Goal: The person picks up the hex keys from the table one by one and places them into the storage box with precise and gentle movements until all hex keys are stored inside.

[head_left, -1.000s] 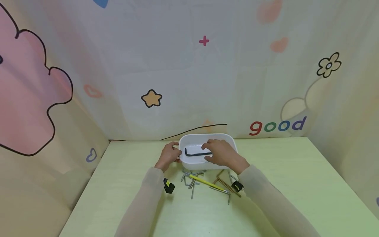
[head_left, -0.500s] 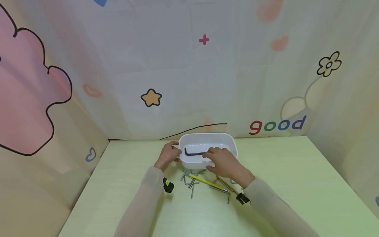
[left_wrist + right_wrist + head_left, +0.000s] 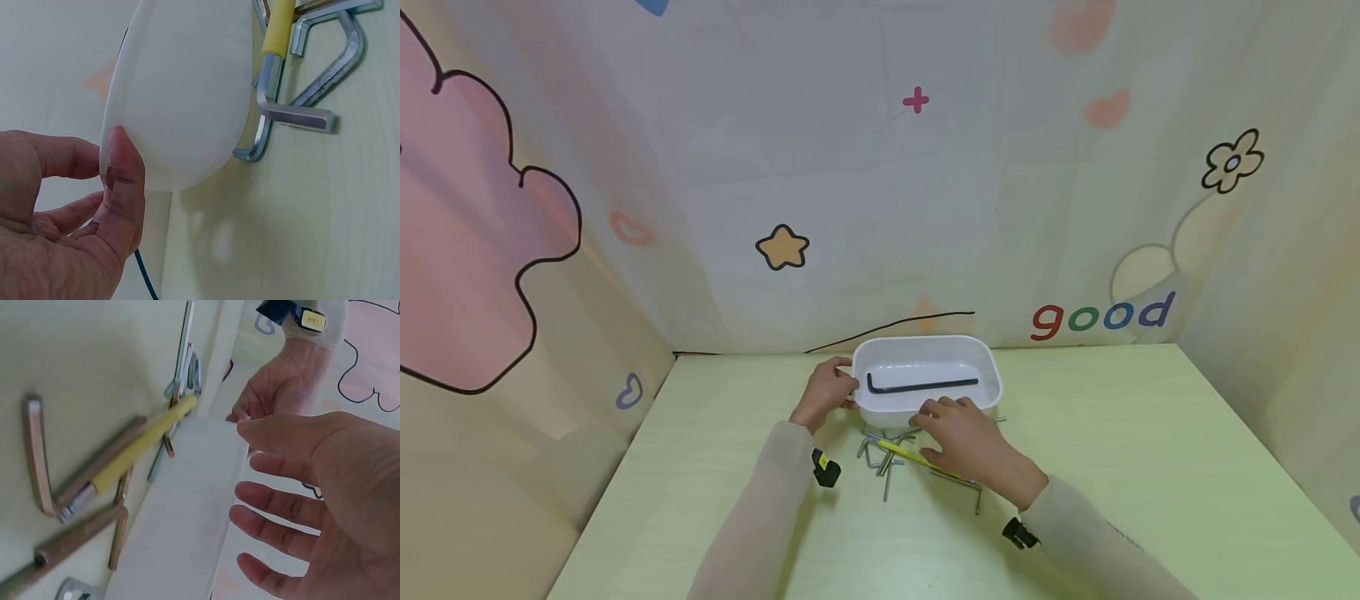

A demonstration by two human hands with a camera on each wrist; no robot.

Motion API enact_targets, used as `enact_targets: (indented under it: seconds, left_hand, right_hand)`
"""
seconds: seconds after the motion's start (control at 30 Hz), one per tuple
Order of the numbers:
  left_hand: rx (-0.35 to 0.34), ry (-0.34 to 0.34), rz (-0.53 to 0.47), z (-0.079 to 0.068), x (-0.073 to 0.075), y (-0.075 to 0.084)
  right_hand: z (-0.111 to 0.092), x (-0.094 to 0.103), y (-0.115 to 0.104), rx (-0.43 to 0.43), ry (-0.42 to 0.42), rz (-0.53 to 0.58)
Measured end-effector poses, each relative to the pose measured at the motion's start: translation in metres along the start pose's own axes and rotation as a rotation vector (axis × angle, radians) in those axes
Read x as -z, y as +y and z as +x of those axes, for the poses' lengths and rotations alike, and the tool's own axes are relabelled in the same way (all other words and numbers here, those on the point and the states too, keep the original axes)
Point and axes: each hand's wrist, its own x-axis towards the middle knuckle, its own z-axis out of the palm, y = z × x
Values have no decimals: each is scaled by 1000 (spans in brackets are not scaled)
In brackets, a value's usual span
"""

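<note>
A white plastic box (image 3: pixel 887 419) stands near the back of the table, with a long black hex key (image 3: pixel 922 386) lying inside. My left hand (image 3: pixel 826 393) pinches the box's left end; the left wrist view shows thumb and fingers on either side of the rim. In front of the box, my right hand (image 3: pixel 973 446) hovers with spread fingers and holds nothing. Below it lies a heap of hex keys, among them a yellow-sleeved one (image 3: pixel 147 440), partly hidden from the head camera. The right wrist view also shows a copper-coloured hex key (image 3: pixel 39 456) there.
Several silver hex keys (image 3: pixel 887 482) lie loose just in front of the box. Behind it hangs a printed cloth (image 3: pixel 850 167), which also covers both sides. The pale green table (image 3: pixel 1150 467) stretches out to the right.
My right hand has come out of the box, moving towards me and down over the heap. The black hex key stays in the box, now in full view. My left hand has kept its place.
</note>
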Motion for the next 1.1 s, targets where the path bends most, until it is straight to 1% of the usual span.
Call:
enact_targets:
  seconds: [0.13,0.4,0.57,0.73,0.83,0.97,1.1]
  left_hand:
    - [3,2,7,1,-1,0]
    - [5,5,5,1,0,-1]
    - [3,4,-3,0,-1,-1]
    - [0,6,-7,2,-1,-3]
    - [1,4,-11,2,0,-3]
    - [1,4,-11,2,0,-3]
    - [-5,1,-17,3,0,-3]
  right_hand:
    - [-3,-4,-5,9,-19,7]
    - [-5,-9,-10,26,-50,70]
    - [-5,-11,-12,-12,-109,77]
    - [-1,-18,-13,-47,-147,52]
    - [1,-22,-12,-51,-150,40]
    - [3,-27,-11,-53,-135,38]
    - [4,-33,-10,-84,-126,21]
